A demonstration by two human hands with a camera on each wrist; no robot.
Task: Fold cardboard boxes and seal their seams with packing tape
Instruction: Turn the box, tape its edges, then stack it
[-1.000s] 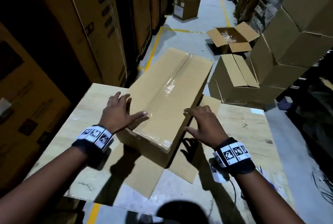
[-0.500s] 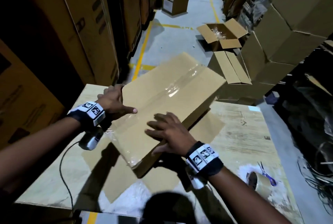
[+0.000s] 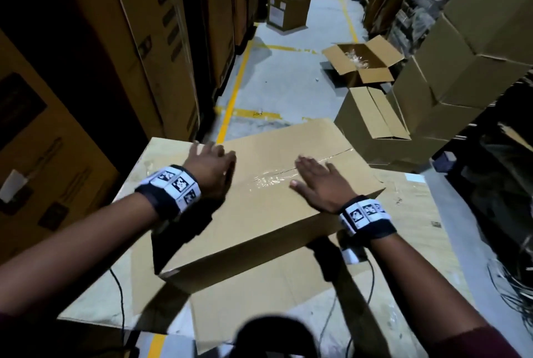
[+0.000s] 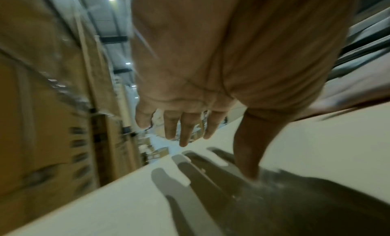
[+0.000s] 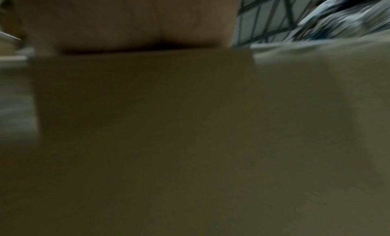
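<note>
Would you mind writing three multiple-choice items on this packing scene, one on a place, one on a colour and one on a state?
1. Where does the right hand lie?
A. Flat on top of the taped box
B. On the floor
C. Inside an open box

2. What colour are the lines painted on the floor?
A. Red
B. Yellow
C. Green

3. In what state is the top seam of the box on the table?
A. Gaping open
B. Covered with clear tape
C. Stapled shut

Answers:
1 A: the head view shows its straight fingers lying on the box over the shiny tape.
2 B: a yellow line runs along the aisle floor.
3 B: glossy clear tape lies along the closed seam between the left hand and the right hand.
</note>
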